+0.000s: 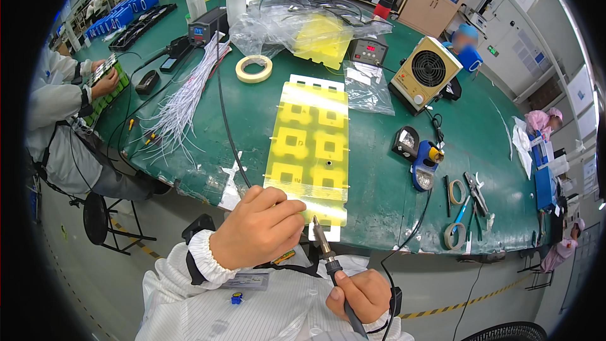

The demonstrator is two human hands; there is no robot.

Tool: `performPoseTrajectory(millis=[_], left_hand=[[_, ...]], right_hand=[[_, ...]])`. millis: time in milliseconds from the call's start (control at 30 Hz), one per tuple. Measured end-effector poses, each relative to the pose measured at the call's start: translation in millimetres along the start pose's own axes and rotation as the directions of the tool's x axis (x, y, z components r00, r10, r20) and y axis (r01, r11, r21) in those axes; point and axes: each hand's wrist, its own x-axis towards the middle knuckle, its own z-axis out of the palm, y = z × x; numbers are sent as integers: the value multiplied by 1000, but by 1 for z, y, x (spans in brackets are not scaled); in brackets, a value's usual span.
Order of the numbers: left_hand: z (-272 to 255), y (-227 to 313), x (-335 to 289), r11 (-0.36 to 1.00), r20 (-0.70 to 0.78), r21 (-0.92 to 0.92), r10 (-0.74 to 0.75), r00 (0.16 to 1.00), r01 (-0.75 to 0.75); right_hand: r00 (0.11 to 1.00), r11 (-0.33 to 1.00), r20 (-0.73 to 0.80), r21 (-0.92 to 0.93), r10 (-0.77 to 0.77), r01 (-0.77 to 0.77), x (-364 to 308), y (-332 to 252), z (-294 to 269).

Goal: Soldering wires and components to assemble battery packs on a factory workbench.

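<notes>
My right hand [360,297] grips a soldering iron [331,260] by its dark handle. The metal tip points up at the near edge of a flat panel covered in yellow film [308,132]. Square patterns show through the film, and white strips stick out at both ends. My left hand [260,227] is closed in a pinch over the panel's near left corner, close to the iron's tip. Whatever its fingers hold is hidden. A black cable [222,101] runs down from the back and passes behind this hand.
A masking tape roll [254,69] and a bundle of white wires [184,95] lie left of the panel. On the right are a blue iron stand [424,167], a fan unit [428,72], pliers [476,193] and more tape rolls. A co-worker [63,107] handles a green part at far left.
</notes>
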Motion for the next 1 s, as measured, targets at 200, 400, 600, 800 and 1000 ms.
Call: performPoseTrajectory(millis=[200, 400, 600, 800, 1000], left_hand=[[3, 0, 3, 1000, 5, 3, 9, 1000, -9], [5, 0, 5, 1000, 24, 9, -8, 1000, 8], [-8, 5, 1, 985, -76, 160, -46, 996, 58], [-15, 5, -6, 979, -86, 183, -78, 993, 93], [-10, 6, -5, 989, -71, 93, -107, 992, 113]], right_hand=[[1000, 1000, 5, 19, 18, -18, -1, 0, 0], [999, 999, 11, 24, 31, -31, -2, 0, -1], [1000, 999, -1, 25, 24, -24, -2, 1, 0], [1000, 1000, -26, 15, 7, -7, -1, 1, 2], [999, 1000, -39, 9, 27, -26, -4, 1, 2]])
